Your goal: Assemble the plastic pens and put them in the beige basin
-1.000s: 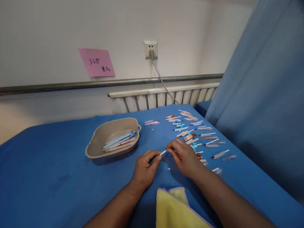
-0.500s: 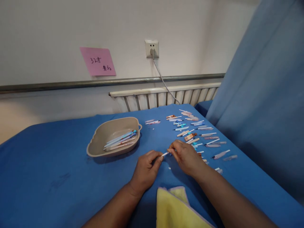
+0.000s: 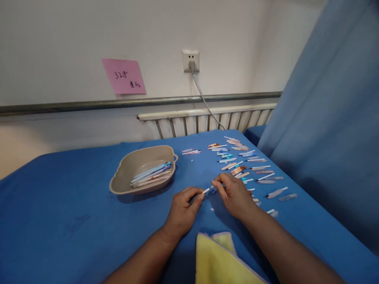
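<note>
Between the thumb and fingers of my left hand [image 3: 185,207] is a thin white pen refill [image 3: 206,191], its end sticking out to the right. My right hand [image 3: 232,194] is pinched just beyond that end, with a small whitish bit at its fingertips that is too small to name. A narrow gap shows between the refill's end and the right fingers. Below the hands, a tiny white piece [image 3: 212,209] lies on the blue cloth [image 3: 89,244]. Pen barrels paired with white refills [image 3: 276,192] lie in rows to the right, partly hidden by my right hand.
A beige basket [image 3: 118,185] at the left holds several assembled pens [image 3: 152,173]. Behind the hands lies a small group of pen parts [image 3: 191,152]. A yellow cloth [image 3: 219,260] is near the front edge. A blue curtain [image 3: 331,118] hangs at the right.
My right fingers have drawn slightly away from the refill's end, so a gap now shows there. My left hand keeps its grip on the refill. The view has shifted a little.
</note>
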Tool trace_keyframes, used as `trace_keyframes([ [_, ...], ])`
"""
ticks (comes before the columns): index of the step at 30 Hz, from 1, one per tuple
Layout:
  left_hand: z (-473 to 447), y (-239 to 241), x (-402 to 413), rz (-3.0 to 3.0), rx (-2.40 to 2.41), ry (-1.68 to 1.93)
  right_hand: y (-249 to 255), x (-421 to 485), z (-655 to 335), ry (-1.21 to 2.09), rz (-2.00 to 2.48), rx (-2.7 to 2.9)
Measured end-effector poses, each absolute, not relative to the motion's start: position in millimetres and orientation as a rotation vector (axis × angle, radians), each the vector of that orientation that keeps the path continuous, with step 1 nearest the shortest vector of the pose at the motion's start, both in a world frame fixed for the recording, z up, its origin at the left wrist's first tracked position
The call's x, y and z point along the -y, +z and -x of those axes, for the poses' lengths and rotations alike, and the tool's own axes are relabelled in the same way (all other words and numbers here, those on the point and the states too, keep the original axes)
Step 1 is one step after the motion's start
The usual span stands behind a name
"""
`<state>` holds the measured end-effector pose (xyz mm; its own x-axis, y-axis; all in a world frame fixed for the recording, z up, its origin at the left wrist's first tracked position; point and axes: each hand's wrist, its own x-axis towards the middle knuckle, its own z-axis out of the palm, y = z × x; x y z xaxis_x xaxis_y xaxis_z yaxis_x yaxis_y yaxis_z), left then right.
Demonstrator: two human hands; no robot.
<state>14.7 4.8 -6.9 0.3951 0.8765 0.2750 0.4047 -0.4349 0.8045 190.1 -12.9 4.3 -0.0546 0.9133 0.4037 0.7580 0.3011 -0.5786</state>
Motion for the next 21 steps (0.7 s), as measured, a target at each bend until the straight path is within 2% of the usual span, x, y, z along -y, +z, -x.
trace_keyframes([
  [21,-13.4,-8.4,-4.7,-2.056,-1.086,0.932,6.8,13.8,-190.3,0.314,1.471,1.885],
])
